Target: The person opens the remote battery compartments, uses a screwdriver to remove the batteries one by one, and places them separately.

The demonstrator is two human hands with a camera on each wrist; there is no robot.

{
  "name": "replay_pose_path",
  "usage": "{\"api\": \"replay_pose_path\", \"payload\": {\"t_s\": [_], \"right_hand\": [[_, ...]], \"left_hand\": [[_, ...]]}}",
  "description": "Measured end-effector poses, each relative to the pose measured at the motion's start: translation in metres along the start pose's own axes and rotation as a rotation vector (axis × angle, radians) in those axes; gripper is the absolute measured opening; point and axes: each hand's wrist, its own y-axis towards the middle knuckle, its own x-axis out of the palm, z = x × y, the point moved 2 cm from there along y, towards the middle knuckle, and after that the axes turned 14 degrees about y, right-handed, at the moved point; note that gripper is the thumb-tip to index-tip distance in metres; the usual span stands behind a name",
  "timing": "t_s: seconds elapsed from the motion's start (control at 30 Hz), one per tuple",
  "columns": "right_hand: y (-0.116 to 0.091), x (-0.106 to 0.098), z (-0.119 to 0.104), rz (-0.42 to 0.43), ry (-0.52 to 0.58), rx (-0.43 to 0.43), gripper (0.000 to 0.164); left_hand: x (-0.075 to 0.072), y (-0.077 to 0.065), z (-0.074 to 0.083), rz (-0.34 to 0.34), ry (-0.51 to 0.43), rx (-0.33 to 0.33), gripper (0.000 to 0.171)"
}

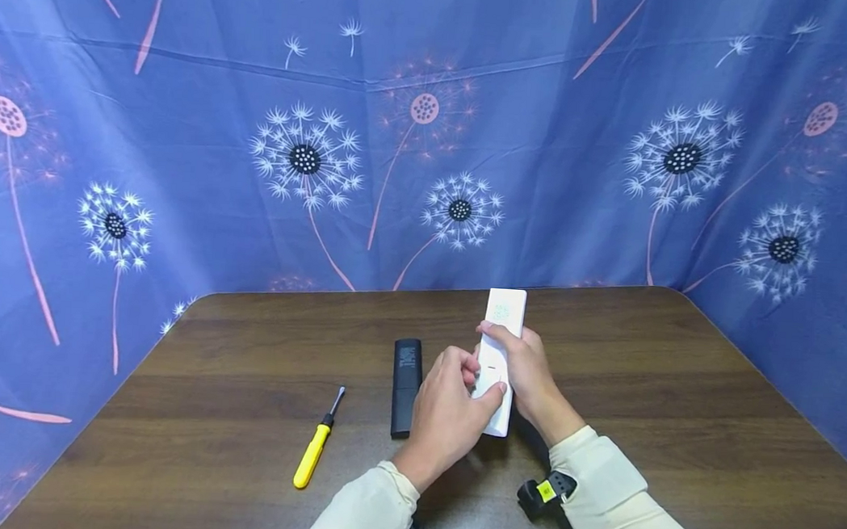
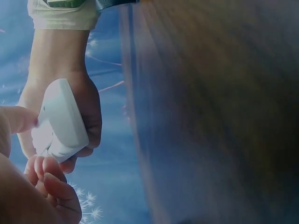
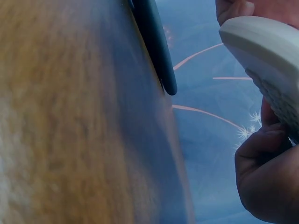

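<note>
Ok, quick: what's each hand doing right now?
Left hand: fingers curled, thumb on the white remote; whether it grips can't be told.
Right hand: closed, holding the white remote.

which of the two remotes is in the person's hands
The white remote, gripped by the right hand; the other, a black remote, lies on the wooden table near the yellow screwdriver.

Broad lanes run free on the wooden tabletop right of the right hand and left of the yellow-handled screwdriver; a narrower gap parts that from the black remote control. The left hand and white remote control block the middle; dandelion-print cloth bars the far edge.
</note>
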Motion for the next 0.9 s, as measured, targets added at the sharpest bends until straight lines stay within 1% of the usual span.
{"api": "replay_pose_path", "payload": {"t_s": [0.13, 0.27, 0.57, 0.8, 0.9], "right_hand": [[0.0000, 0.0003, 0.0001, 0.031, -0.019, -0.014, 0.033], [0.0004, -0.0005, 0.0009, 0.051, -0.046, -0.018, 0.032], [0.0007, 0.0001, -0.0003, 0.059, -0.079, -0.036, 0.035], [-0.0005, 0.0026, 0.0014, 0.054, -0.107, -0.023, 0.035], [-0.0006, 0.0033, 0.0007, 0.056, -0.113, -0.036, 0.036]], "left_hand": [[-0.0018, 0.0001, -0.0001, 0.001, 0.022, 0.023, 0.035], [-0.0025, -0.0005, -0.0010, -0.010, 0.002, 0.024, 0.034], [-0.0032, -0.0005, -0.0015, -0.006, -0.018, 0.019, 0.032], [-0.0037, -0.0027, -0.0054, 0.000, -0.019, 0.014, 0.029], [-0.0041, -0.0022, -0.0061, -0.001, -0.032, 0.014, 0.028]]}}
